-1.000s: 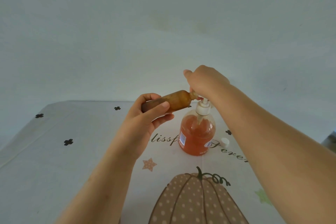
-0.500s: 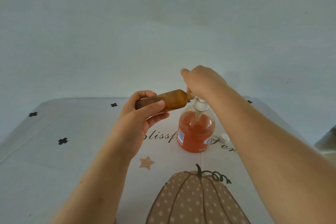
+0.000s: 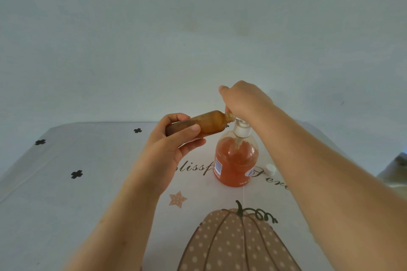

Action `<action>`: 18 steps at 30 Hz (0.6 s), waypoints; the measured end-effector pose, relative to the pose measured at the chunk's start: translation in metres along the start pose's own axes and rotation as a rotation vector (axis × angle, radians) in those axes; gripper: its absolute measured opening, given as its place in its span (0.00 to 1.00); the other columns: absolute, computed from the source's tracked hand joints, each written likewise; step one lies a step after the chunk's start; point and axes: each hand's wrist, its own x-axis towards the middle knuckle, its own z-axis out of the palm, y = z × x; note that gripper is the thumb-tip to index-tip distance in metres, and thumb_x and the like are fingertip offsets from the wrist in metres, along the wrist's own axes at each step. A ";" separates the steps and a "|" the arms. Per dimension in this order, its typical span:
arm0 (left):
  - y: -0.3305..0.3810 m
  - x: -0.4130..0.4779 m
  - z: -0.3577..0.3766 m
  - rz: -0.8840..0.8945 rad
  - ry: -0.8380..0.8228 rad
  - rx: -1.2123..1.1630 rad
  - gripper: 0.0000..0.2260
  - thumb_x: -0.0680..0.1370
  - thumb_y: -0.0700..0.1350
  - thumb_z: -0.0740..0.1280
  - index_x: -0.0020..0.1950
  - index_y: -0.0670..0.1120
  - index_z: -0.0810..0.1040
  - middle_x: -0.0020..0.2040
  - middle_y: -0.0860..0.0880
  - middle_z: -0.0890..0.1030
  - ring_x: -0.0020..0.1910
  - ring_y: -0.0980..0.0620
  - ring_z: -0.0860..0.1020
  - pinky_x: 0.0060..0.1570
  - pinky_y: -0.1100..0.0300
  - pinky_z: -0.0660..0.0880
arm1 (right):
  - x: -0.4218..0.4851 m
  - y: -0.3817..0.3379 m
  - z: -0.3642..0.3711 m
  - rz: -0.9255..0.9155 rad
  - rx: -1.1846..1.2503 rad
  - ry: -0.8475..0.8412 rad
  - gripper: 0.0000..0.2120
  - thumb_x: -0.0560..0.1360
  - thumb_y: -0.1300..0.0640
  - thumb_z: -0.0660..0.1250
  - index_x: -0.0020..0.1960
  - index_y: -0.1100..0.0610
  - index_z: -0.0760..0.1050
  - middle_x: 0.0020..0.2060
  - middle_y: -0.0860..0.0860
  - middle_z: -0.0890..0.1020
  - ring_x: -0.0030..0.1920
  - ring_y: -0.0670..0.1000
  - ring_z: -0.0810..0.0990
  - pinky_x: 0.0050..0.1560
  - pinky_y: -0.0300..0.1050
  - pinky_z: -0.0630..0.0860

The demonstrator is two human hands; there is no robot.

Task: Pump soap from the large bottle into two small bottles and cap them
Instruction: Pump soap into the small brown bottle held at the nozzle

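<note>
The large clear bottle (image 3: 235,160) of orange soap stands upright mid-table, its white pump collar (image 3: 241,130) showing under my right hand (image 3: 242,100). That hand is curled over the pump head and hides it. My left hand (image 3: 170,145) grips a small amber bottle (image 3: 207,124), held nearly level with its open neck against the pump spout. A small white cap (image 3: 271,169) lies on the cloth right of the large bottle. No second small bottle is in view.
The table wears a pale cloth (image 3: 66,204) printed with a dotted pumpkin (image 3: 231,242), a star and script lettering. A plain wall rises behind. A dark object (image 3: 396,169) shows past the table's right edge.
The view shifted slightly. The pump sits lower on the bottle than a second ago, pressed by my right hand. My left hand keeps the small bottle at the spout.
</note>
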 end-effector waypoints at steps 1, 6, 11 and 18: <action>0.000 0.000 0.001 0.006 -0.003 -0.004 0.14 0.69 0.39 0.73 0.52 0.42 0.76 0.53 0.39 0.81 0.50 0.41 0.84 0.52 0.54 0.81 | 0.000 0.000 -0.002 -0.007 -0.002 0.012 0.23 0.79 0.48 0.50 0.47 0.58 0.81 0.36 0.53 0.82 0.33 0.53 0.77 0.36 0.43 0.70; 0.002 -0.003 0.005 0.032 -0.012 -0.016 0.14 0.70 0.38 0.75 0.53 0.42 0.75 0.51 0.41 0.82 0.49 0.43 0.84 0.52 0.54 0.81 | 0.000 -0.003 -0.007 -0.037 -0.038 0.050 0.24 0.80 0.47 0.49 0.45 0.57 0.80 0.35 0.52 0.82 0.33 0.52 0.78 0.40 0.44 0.73; 0.004 -0.005 0.007 0.027 -0.002 -0.018 0.15 0.69 0.39 0.73 0.53 0.41 0.75 0.51 0.40 0.81 0.50 0.42 0.84 0.53 0.53 0.81 | 0.000 -0.005 -0.007 -0.013 -0.015 0.009 0.25 0.80 0.46 0.49 0.45 0.58 0.81 0.32 0.53 0.82 0.32 0.53 0.78 0.45 0.46 0.75; 0.003 -0.003 0.004 0.019 -0.008 -0.023 0.14 0.69 0.38 0.74 0.52 0.41 0.76 0.49 0.42 0.83 0.49 0.42 0.84 0.52 0.53 0.82 | -0.002 -0.005 -0.006 0.005 0.017 0.007 0.23 0.79 0.48 0.50 0.45 0.58 0.81 0.31 0.53 0.82 0.31 0.54 0.78 0.42 0.46 0.75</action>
